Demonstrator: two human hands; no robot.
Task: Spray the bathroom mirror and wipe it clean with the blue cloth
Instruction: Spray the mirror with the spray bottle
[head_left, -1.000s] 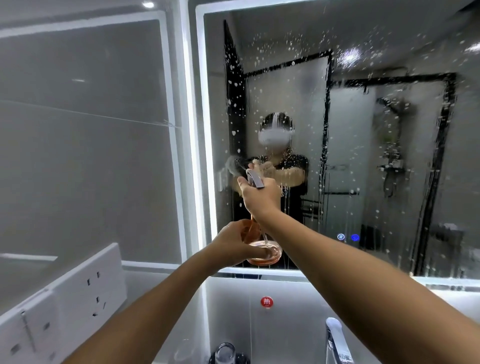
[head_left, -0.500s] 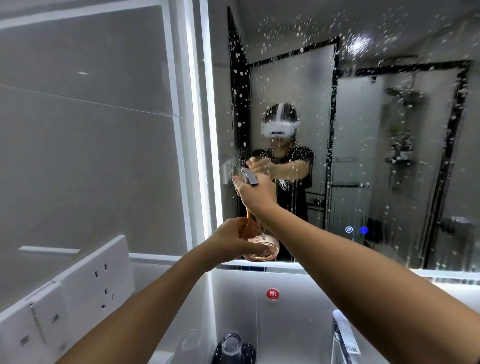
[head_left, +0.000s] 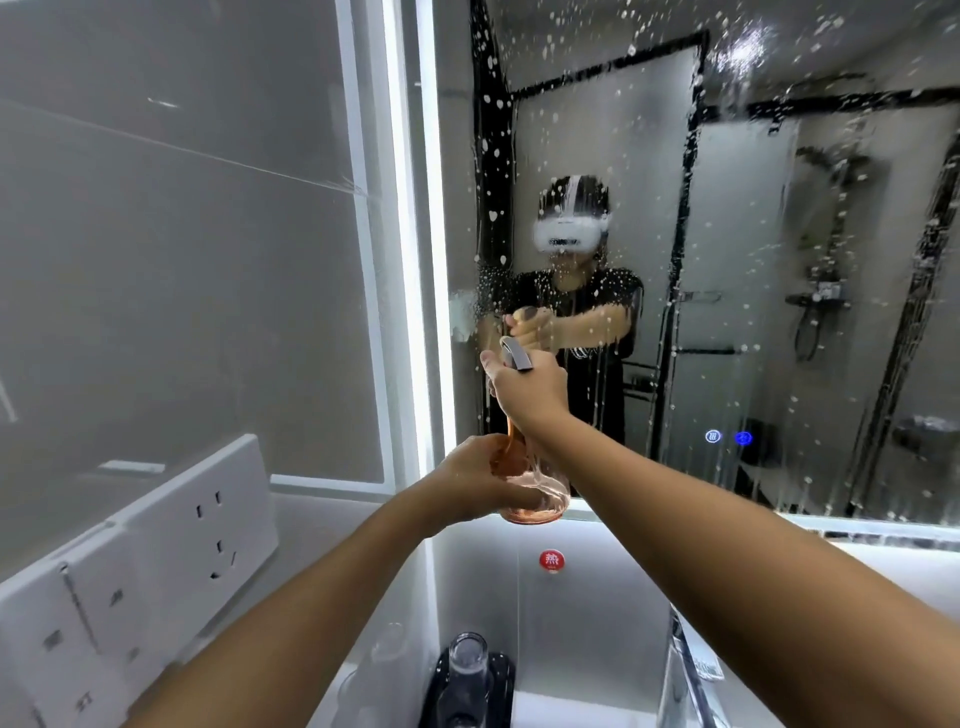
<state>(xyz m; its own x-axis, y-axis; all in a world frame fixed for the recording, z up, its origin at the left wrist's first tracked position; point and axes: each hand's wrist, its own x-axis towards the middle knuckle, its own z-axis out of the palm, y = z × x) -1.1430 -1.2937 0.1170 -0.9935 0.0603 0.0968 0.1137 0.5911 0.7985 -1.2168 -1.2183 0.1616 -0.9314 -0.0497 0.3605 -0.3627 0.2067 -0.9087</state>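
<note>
Spray bottle (head_left: 530, 488) between hands; right grip (head_left: 527, 387) above, left (head_left: 480, 480) below.

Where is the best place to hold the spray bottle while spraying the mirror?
Probably as now: right hand around the narrow neck from behind, under the grey trigger head, left hand gripping the rounded base of the spray bottle, nozzle toward the mirror.

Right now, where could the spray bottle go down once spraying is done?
Both hands, left and right, grip the spray bottle. Crowded: a glass bottle on a dark base sits left of the faucet. The pale ledge under the mirror, right of the red sticker, looks bare.
</note>
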